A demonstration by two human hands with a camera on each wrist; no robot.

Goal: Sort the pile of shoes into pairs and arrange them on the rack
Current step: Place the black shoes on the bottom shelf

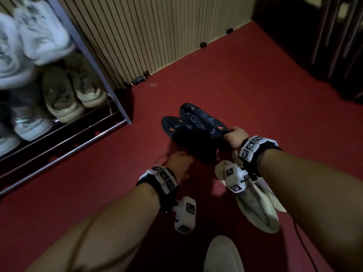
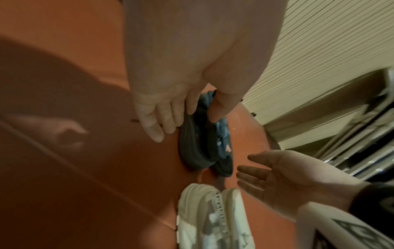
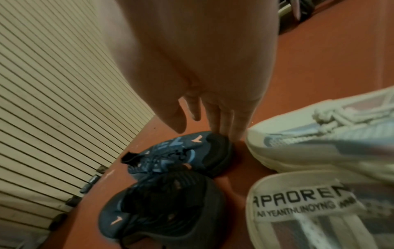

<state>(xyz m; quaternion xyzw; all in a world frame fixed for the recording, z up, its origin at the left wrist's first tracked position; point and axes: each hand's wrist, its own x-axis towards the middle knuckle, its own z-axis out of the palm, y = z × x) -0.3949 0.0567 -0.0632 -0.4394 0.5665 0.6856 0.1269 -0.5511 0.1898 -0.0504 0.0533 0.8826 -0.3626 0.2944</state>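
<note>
Two dark blue sneakers with orange marks lie side by side on the red carpet [image 1: 255,85]: the left one [image 1: 172,128] and the right one [image 1: 202,118]. My left hand [image 1: 180,163] pinches the heel of the left dark sneaker [image 2: 198,148] between thumb and fingers. My right hand [image 1: 234,135] hangs over the right dark sneaker [image 3: 192,151], fingers [image 3: 226,124] straight and touching its heel. In the left wrist view that right hand [image 2: 277,176] shows an open palm. The shoe rack [image 1: 78,138] stands at the left.
A white sneaker [image 1: 257,209] lies under my right wrist and another pale shoe [image 1: 224,254] sits near the bottom edge. The rack holds a beige pair [image 1: 72,95] and several white shoes [image 1: 29,36]. A slatted wall [image 1: 157,26] runs behind; dark furniture [image 1: 314,46] stands at the right.
</note>
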